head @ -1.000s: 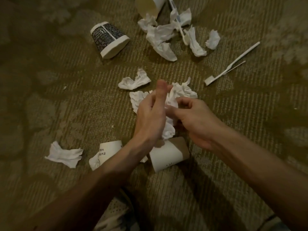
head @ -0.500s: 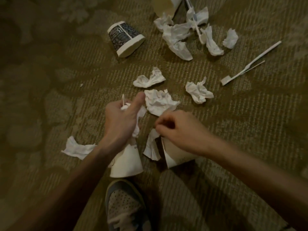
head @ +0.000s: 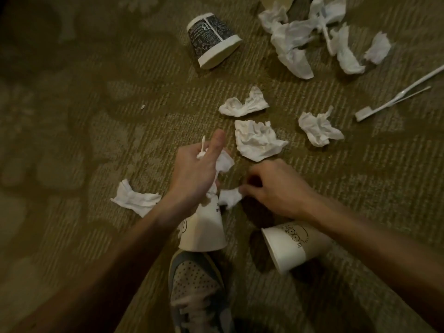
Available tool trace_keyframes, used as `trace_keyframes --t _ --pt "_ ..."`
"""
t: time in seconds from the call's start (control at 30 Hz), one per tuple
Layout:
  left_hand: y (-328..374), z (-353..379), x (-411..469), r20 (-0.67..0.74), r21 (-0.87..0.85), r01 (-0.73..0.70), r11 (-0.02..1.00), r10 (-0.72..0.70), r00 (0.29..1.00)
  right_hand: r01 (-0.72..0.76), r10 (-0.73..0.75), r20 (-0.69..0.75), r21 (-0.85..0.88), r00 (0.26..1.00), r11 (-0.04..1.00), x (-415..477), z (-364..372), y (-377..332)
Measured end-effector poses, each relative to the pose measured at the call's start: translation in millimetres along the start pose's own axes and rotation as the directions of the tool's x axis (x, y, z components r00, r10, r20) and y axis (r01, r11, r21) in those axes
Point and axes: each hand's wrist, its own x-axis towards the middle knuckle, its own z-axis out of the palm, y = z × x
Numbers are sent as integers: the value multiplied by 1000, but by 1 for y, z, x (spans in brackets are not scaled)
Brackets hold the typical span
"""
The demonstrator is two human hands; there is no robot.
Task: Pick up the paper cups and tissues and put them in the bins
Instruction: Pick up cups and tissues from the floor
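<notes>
Olive patterned carpet [head: 72, 140], dim light, no bins in view. We took the small tissue scrap [head: 229, 197] as the thing in hand. It sat near the middle of the carpet, between the two hands, just beside the narrow end of a white cup [head: 204, 231].

The right hand [head: 276, 188] pinched the scrap's right end, fingers curled. Whether the scrap was off the carpet, we could not tell. Its long axis ran roughly left to right, with the pinched end pointing right and the loose end toward the white cup.

The left hand [head: 194, 169] gripped a tissue wad [head: 224, 162] plus a thin white stick [head: 203, 145], thumb raised.

We judged the step as gathering: lift the scrap and feed it into the wad. Done well, that meant pinching deeper into the crumple to avoid tearing. It also meant a short, low carry to the left palm and a tight left grip so nothing slipped out.

The white cup's wide rim faced the shoe [head: 199, 280]; we could not tell if it was held. A face-print cup [head: 293, 248] lay on its side under the right forearm, axis roughly left-right.

Further out:
- A big crumpled tissue [head: 258, 140] lay just beyond the hands.
- A flat tissue [head: 134, 198] lay left of the left wrist.
- Toward the carpet's far side, a black printed cup [head: 211, 39] lay on its side, rim toward lower right.
- A tissue heap [head: 295, 44] lay far right.
- A white toothbrush-like piece [head: 394, 99] lay at the right.
</notes>
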Motion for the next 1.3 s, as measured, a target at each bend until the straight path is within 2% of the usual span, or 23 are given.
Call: trace_keyframes --t 0.07,0.17,0.23,0.3,0.43,0.47,0.5,0.53,0.57,0.6,0.63,0.67,0.7,0.77,0.83,0.9,0.97,1.03,1.1,1.2,1.23,1.3 --pt "1 2 -2 16 -2 9 1000 -9 1000 -91 108 -22 385 994 918 -2 -6 0" --pt "3 10 -7 34 9 -20 1000 20 999 -121 199 -12 755 980 645 -5 -16 -7" --pt "6 17 -9 63 -6 -32 999 32 997 -102 197 4 868 980 485 -6 -19 -14" --pt "11 25 -13 105 -68 -24 997 31 994 -101 187 30 920 982 379 -8 -21 -17" --pt "18 28 -14 142 -185 -40 982 67 988 -110 18 109 969 994 222 -14 -27 -16" --pt "19 26 -12 124 -195 -51 979 76 989 -113 17 112 973 994 201 -14 -30 -15" --pt "20 24 -10 91 -191 -54 980 73 993 -111 59 100 972 993 210 -12 -32 -12" --pt "19 21 -6 43 -174 -48 984 56 998 -96 141 58 955 988 280 -9 -33 -9" --pt "18 18 -2 -11 -154 -34 987 32 999 -78 227 -24 900 974 428 -5 -33 -6" --pt "17 15 2 -53 -133 -20 991 13 999 -64 270 -136 783 953 619 -1 -34 -1" --pt "16 13 5 -72 -109 -7 994 -1 997 -48 242 -232 622 942 782 2 -34 3" --pt "15 12 6 -65 -90 8 996 -14 998 -22 168 -282 458 945 889 5 -33 8" --pt "14 11 6 -39 -83 26 996 -30 999 -4 99 -280 319 955 948 8 -32 11" --pt "11 13 4 8 -91 63 994 -63 998 -18 41 -244 94 969 995 14 -25 14" --pt "10 15 3 18 -84 86 993 -84 996 -42 29 -270 -42 962 998 18 -20 15" --pt "10 17 5 16 -70 106 992 -105 994 -30 18 -328 -30 945 999 20 -19 15" --pt "10 18 7 23 -81 121 989 -119 993 -28 47 -334 63 941 998 19 -23 16" --pt "11 20 6 23 -91 112 990 -110 994 -37 111 -258 275 960 961 17 -28 17" --pt "13 24 5 27 -74 81 994 -79 997 -58 156 -149 516 976 855 13 -33 13" --pt "20 35 1 129 -63 41 997 -32 991 -52 104 -20 765 994 642 3 -38 3" --pt "22 39 -1 179 -79 39 996 -24 984 -48 79 4 824 997 565 0 -38 -1" --pt "26 46 -5 237 -123 33 992 -3 971 -30 50 7 877 999 480 -6 -40 -6"
